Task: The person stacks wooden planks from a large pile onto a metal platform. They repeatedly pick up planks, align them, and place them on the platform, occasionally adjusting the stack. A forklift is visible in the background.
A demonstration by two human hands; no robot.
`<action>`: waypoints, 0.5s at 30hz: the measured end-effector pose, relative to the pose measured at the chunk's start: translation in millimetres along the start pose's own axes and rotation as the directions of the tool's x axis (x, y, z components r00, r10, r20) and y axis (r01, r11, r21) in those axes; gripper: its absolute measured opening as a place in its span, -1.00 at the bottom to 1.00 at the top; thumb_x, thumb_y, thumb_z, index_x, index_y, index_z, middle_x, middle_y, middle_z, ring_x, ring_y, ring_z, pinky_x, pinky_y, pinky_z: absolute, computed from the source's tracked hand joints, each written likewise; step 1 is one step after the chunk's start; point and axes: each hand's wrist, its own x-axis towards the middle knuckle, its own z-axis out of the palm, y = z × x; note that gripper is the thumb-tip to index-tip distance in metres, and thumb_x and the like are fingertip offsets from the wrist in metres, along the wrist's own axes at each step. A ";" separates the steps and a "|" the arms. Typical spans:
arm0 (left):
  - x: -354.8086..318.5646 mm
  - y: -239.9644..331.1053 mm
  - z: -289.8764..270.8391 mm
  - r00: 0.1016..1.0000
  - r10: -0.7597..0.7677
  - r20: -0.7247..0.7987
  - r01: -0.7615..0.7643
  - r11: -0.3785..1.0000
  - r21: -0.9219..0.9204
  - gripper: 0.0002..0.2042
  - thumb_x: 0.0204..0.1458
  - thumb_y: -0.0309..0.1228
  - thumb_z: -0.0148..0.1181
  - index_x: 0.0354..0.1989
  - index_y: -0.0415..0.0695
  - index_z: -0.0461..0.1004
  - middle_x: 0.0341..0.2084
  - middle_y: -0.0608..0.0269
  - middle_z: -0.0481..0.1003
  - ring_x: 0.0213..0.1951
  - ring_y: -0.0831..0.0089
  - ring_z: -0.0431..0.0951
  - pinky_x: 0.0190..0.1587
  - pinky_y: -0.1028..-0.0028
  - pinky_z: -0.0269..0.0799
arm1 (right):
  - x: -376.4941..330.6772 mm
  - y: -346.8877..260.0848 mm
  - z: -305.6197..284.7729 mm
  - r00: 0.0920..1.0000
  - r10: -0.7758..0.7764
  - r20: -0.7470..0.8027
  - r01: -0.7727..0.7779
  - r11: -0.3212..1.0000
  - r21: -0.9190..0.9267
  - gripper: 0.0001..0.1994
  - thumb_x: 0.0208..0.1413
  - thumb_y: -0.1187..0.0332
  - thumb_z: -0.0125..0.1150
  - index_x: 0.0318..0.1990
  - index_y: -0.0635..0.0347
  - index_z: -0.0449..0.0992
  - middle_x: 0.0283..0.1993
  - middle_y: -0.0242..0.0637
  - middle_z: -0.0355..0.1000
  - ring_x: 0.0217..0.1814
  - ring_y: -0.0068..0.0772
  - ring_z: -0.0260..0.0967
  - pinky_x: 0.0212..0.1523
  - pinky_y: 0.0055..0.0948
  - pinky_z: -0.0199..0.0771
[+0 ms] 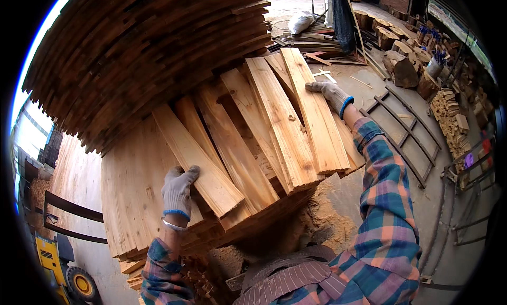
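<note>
A layer of pale wooden boards lies across a stack in front of me, several of them askew with gaps between. My left hand [178, 193], in a grey knit glove, is closed at the left edge of a slanting board [198, 160]. My right hand [332, 94], in a similar glove with a blue cuff, grips the right edge of the rightmost raised board [311, 109]; its fingers reach onto the top face and its thumb is hidden. Between them lie a knotty board [282, 123] and a browner board [232, 146]. Flat boards [134, 183] sit side by side at the left.
A tall stack of darker boards [153, 51] rises directly behind. A metal frame [404, 133] lies on the floor at right, with cut logs [400, 68] beyond. Sawdust [335, 215] is heaped near me. A yellow vehicle [50, 257] stands at lower left.
</note>
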 end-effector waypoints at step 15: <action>-11.9 61.7 86.4 0.673 0.646 0.361 -0.731 0.506 0.457 -0.15 0.01 0.06 0.27 0.36 -0.19 0.11 0.25 -0.16 0.26 0.20 0.00 0.38 0.24 0.22 0.34 | -8.7 -20.2 -0.8 0.997 0.066 0.043 -0.066 0.998 0.002 -0.71 -0.01 0.37 0.39 -0.14 0.33 0.61 -0.22 -0.19 0.59 -0.34 -0.33 0.57 -0.30 -0.37 0.64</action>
